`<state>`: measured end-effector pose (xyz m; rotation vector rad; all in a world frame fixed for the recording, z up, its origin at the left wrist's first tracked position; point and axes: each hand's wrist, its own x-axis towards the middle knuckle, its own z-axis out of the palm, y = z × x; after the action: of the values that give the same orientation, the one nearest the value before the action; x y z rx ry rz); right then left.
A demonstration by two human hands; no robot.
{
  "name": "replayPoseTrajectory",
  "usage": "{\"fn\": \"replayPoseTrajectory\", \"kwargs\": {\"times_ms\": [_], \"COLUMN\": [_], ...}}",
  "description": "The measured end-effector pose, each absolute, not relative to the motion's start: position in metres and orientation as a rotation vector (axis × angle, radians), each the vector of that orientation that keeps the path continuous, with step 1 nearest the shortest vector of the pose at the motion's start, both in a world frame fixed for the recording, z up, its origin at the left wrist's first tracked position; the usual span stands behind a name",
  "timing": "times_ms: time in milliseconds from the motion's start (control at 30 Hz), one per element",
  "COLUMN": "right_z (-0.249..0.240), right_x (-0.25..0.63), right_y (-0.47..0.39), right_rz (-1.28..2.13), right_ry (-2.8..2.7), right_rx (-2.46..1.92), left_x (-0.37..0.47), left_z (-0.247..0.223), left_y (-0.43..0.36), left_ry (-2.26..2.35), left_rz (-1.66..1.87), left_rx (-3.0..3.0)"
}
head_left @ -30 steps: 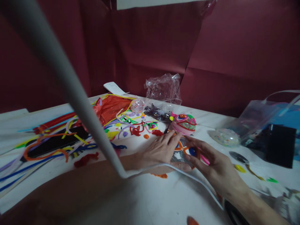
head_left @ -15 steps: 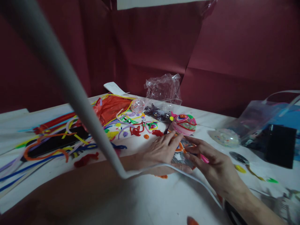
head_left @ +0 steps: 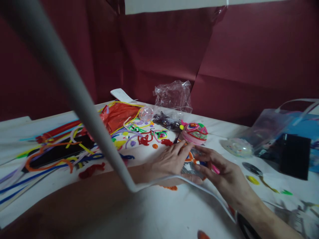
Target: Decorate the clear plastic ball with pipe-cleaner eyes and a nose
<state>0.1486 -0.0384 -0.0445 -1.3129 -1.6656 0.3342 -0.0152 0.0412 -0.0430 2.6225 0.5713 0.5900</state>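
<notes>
Dim light — grey pole (head_left: 76, 93) blurred.

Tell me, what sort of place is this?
Most likely a craft table, perhaps makeshift: coloured strips, some curled, lie strewn over a white tabletop, a colourfully decorated ball sits among them, and creased dark red sheeting forms the backdrop.

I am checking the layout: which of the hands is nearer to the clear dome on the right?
Right. The right hand is in front of the clear dome and to its left, not touching; the left hand is farther left, past the right hand.
</notes>
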Motion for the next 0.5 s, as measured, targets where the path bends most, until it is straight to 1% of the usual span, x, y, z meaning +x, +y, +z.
{"fn": "replayPoseTrajectory", "kwargs": {"times_ms": [133, 267, 500], "right_z": [-0.042, -0.036, -0.018], "right_x": [0.15, 0.154, 0.178], "right_y": [-0.041, -0.042, -0.052], "right_rz": [0.41, 0.534, 0.368], "right_ry": [-1.572, -1.351, -1.114], "right_rx": [-1.314, -1.267, -1.553], "left_x": [-0.014, -0.009, -0.008], "left_z": [-0.047, -0.055, -0.061], "left_y": [0.044, 0.05, 0.056], "left_ry": [0.546, 0.531, 0.596], "left_rz": [0.615, 0.657, 0.666], "left_rx": [2.65, 2.655, 2.64]}}
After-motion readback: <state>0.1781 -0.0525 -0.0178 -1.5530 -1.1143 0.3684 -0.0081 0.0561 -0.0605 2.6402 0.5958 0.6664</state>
